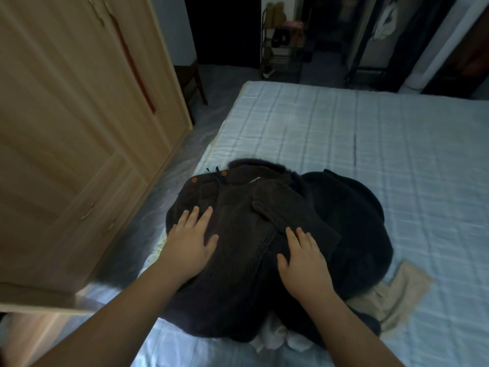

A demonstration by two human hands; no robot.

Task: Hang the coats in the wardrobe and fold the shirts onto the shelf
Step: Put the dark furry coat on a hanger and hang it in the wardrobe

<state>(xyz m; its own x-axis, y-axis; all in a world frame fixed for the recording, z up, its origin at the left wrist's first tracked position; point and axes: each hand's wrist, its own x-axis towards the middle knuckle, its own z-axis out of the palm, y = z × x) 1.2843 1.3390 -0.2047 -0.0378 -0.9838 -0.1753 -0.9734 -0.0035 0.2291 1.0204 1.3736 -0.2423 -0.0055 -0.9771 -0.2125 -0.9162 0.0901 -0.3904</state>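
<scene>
Nearest the camera, two bare forearms reach forward over the near edge of the bed (397, 144). The left hand (189, 246) lies flat on the left side of a dark brown fleecy coat (238, 234), fingers (205, 217) straight and a little spread, pressing on the fabric and gripping nothing. The right hand (301, 258) lies flat on the right side of the same coat, its fingers (293, 238) also straight, their tips touching a folded sleeve or flap that crosses the coat at a slant; it too has hold of nothing.

The coat lies on top of a pile at the near left part of the bed, with two orange buttons (195, 179) showing along its far edge beside a dark furry collar. Under it at the near edge a bit of white cloth (275, 337) sticks out. Just to the right and partly beneath, a black garment (352, 221) spreads across the cover, and a beige garment (397, 295) pokes out from under that on the near right.

The bed is covered with a pale blue checked sheet. On the left stands a light wooden wardrobe (79, 128), doors closed, with a red strip hanging down one door. Beyond it a dark wooden chair (191, 80) stands on the floor. At the far end of the room a wire rack (280, 41) holds shoes, dim and hard to make out, and dark clothes hang further right
</scene>
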